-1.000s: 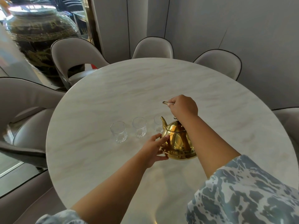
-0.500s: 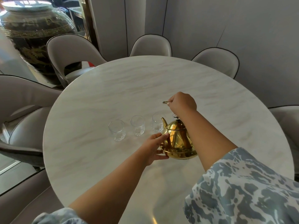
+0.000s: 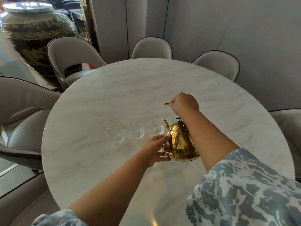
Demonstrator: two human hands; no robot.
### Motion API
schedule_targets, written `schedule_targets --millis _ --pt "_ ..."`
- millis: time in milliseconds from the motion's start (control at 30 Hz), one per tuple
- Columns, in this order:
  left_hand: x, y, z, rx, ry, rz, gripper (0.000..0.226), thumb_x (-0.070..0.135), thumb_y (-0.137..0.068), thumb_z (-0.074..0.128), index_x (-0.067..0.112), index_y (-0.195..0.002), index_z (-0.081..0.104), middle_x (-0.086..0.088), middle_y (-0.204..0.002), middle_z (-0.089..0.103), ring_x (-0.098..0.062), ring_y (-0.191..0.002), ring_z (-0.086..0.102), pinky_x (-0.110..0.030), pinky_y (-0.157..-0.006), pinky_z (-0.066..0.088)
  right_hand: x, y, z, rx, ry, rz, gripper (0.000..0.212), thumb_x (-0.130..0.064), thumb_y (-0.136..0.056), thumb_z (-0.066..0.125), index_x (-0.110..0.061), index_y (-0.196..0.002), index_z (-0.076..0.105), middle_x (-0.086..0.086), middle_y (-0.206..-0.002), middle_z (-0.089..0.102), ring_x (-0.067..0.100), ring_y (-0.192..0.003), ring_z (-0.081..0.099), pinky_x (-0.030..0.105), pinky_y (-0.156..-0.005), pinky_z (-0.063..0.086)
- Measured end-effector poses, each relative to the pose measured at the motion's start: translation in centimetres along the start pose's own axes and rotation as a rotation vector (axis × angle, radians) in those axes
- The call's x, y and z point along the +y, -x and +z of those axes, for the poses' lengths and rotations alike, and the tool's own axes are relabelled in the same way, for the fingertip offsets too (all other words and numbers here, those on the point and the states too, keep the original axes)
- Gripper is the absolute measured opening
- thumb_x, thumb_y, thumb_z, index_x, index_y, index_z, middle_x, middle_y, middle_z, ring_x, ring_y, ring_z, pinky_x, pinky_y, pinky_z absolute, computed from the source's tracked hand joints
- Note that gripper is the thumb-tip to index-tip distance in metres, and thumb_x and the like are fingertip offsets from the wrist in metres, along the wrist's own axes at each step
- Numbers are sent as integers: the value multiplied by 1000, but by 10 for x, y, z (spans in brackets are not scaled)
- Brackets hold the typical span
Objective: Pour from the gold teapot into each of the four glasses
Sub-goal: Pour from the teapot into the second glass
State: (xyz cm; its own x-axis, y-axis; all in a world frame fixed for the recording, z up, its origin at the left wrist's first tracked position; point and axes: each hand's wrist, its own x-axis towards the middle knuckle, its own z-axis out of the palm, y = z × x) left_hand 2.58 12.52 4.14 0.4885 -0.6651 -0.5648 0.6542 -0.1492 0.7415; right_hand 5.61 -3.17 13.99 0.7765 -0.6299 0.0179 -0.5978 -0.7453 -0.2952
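The gold teapot (image 3: pixel 179 142) sits on the tabletop (image 3: pixel 101 98) at five o'clock of the glasses (image 3: pixel 137 130); right hand (image 3: pixel 184 102) fisted round its raised handle, left hand (image 3: pixel 157 148) open against the slick, likely heavy belly (glasses look fragile).

A round table (image 3: pixel 101 160) with a pale, marble-veined top takes up the middle of the room. On it, a little left of center, three clear glasses stand in a row running left to right: the left glass (image 3: pixel 116 133), the middle glass (image 3: pixel 137 128) just beside it, and the right glass (image 3: pixel 157 126) partly behind the spout of a gold teapot (image 3: pixel 178 141). The teapot is near the right end of the row, on the near side; whether its base touches the tabletop I cannot tell, and a fourth glass is mostly hidden behind it.
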Motion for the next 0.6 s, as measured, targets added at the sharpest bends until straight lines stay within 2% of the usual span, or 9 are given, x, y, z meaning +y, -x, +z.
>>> schedule_targets --millis 267,400,600 --pt "0 2 4 7 7 -1 49 34 -87 70 13 -129 54 -19 -115 59 -37 -95 68 -57 -90 56 3 -4 0 -8 22 1 20 -18 -91 62 -16 -106 75 5 -94 74 22 -75 63 22 -52 42" --pt "1 3 5 4 7 -2 53 35 -87 70 13 -131 53 -21 -123 55 -41 -102 66 -56 -89 56 3 -4 0 -14 27 -6 21 -17 -91 61 -16 -108 74 5 -96 73 23 -77 62 25 -57 44" --pt "2 6 5 -9 8 -12 40 35 -88 68 14 -120 57 -21 -118 56 -41 -99 67 -55 -89 56 0 -6 -2 -28 47 -9 21 -18 -92 61 -16 -109 74 6 -100 72 23 -77 58 26 -61 45"
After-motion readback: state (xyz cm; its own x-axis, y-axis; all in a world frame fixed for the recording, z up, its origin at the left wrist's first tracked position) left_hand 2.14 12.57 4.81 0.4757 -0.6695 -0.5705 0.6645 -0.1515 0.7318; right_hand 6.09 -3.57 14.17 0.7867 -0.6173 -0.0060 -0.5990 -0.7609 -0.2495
